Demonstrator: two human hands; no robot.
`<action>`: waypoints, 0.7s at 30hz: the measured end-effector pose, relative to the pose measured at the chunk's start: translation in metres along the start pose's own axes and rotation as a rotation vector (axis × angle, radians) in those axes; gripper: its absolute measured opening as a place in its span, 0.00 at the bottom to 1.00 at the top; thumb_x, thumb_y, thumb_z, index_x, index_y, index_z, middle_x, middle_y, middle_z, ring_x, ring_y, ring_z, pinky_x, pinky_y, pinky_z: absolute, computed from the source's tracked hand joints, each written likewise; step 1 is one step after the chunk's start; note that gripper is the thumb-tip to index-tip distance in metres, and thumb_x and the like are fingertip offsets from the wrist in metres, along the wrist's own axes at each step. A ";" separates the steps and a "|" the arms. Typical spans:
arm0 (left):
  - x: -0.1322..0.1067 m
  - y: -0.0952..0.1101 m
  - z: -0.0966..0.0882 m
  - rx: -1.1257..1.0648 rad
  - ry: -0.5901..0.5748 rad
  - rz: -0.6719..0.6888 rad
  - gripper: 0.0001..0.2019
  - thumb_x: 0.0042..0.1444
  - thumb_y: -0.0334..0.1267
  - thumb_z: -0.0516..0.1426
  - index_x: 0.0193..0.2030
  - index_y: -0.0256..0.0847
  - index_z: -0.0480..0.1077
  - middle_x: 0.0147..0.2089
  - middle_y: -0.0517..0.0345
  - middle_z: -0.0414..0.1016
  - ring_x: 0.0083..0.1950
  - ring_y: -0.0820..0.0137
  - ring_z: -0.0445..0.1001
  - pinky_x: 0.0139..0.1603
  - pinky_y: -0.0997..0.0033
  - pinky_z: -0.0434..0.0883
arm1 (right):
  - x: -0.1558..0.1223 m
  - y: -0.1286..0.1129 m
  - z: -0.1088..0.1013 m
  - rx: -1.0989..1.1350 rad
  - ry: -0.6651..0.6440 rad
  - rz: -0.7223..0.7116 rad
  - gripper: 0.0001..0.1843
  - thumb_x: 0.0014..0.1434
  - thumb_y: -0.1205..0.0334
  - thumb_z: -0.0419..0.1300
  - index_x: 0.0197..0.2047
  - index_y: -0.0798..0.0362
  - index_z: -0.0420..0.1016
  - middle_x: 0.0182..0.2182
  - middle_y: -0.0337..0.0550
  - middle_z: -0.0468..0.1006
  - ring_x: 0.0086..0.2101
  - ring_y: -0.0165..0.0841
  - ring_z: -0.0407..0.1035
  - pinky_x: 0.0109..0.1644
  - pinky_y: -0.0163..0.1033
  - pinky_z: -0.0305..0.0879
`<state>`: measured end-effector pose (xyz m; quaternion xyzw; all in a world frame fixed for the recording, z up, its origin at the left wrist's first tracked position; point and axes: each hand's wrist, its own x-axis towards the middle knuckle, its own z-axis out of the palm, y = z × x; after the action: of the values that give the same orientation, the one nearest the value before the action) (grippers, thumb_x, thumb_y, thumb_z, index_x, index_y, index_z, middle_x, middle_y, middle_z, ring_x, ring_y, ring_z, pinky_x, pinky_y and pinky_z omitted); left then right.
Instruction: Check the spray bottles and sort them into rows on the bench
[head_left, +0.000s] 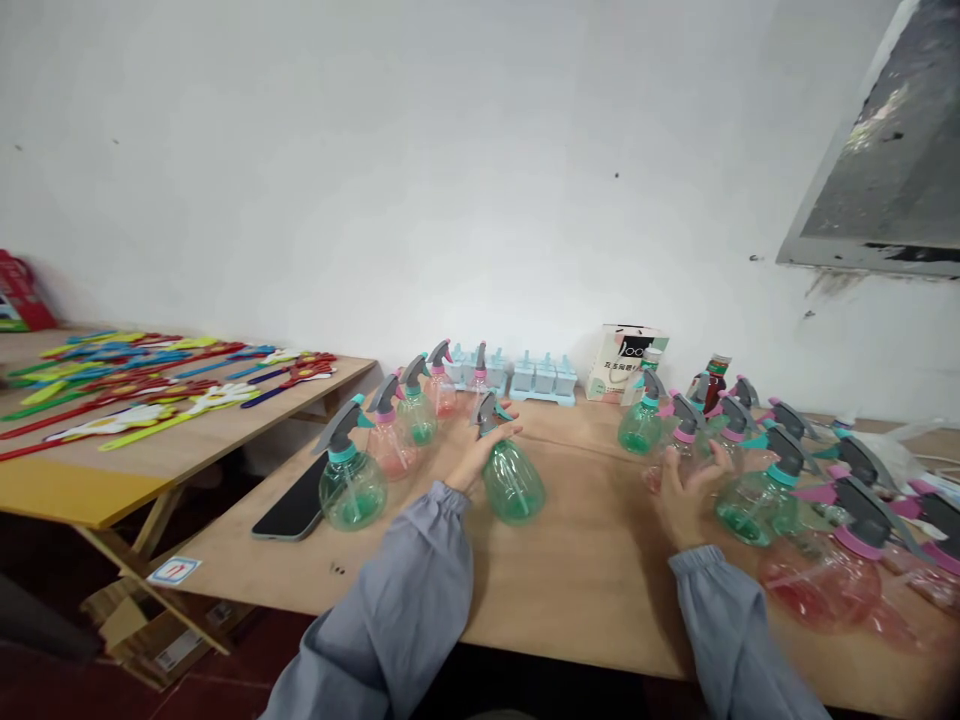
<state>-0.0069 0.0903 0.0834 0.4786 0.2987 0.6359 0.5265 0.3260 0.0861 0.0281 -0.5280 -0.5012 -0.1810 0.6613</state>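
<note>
My left hand (480, 452) is closed around the neck of a green spray bottle (514, 488), tilted slightly, with a grey trigger head. To the right, my right hand (686, 500) has its fingers apart, just in front of a pink-collared spray bottle (684, 422); whether it touches that bottle I cannot tell. On the left stand a green spray bottle (352, 492) with a teal collar, a pink one (393, 447) and several more behind. A larger group on the right includes a green bottle (757, 505) and a pink bottle (817, 585).
A black phone (291, 503) lies at the table's left. Pale blue ice-pop moulds (544, 378) and a printed box (621, 362) stand by the wall. Colourful hand-shaped strips (172, 385) cover the neighbouring table (90, 492). A numbered label (175, 570) sits at the left corner.
</note>
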 end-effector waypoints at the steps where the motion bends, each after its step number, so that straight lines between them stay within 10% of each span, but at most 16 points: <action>1: -0.001 0.004 0.000 -0.023 -0.012 -0.001 0.27 0.45 0.41 0.69 0.54 0.41 0.73 0.52 0.48 0.79 0.54 0.57 0.78 0.54 0.62 0.71 | 0.004 0.009 0.000 -0.063 0.045 0.022 0.39 0.61 0.40 0.57 0.66 0.54 0.53 0.62 0.63 0.60 0.63 0.54 0.54 0.65 0.70 0.50; 10: -0.008 0.008 0.003 -0.191 -0.121 -0.122 0.27 0.46 0.49 0.69 0.51 0.39 0.74 0.55 0.44 0.79 0.50 0.55 0.81 0.40 0.69 0.72 | -0.001 0.043 0.022 -0.152 -0.020 0.236 0.55 0.49 0.25 0.56 0.61 0.66 0.60 0.55 0.70 0.68 0.56 0.58 0.63 0.61 0.64 0.56; 21: -0.013 0.006 0.004 -0.154 -0.241 -0.128 0.21 0.48 0.46 0.68 0.47 0.38 0.75 0.53 0.45 0.80 0.52 0.56 0.80 0.46 0.68 0.69 | -0.034 0.018 0.043 0.008 -0.246 0.028 0.46 0.48 0.25 0.58 0.55 0.56 0.65 0.45 0.53 0.68 0.48 0.48 0.63 0.56 0.59 0.61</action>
<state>-0.0055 0.0762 0.0863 0.4896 0.2135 0.5600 0.6334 0.3051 0.1209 -0.0126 -0.5504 -0.5719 -0.1038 0.5993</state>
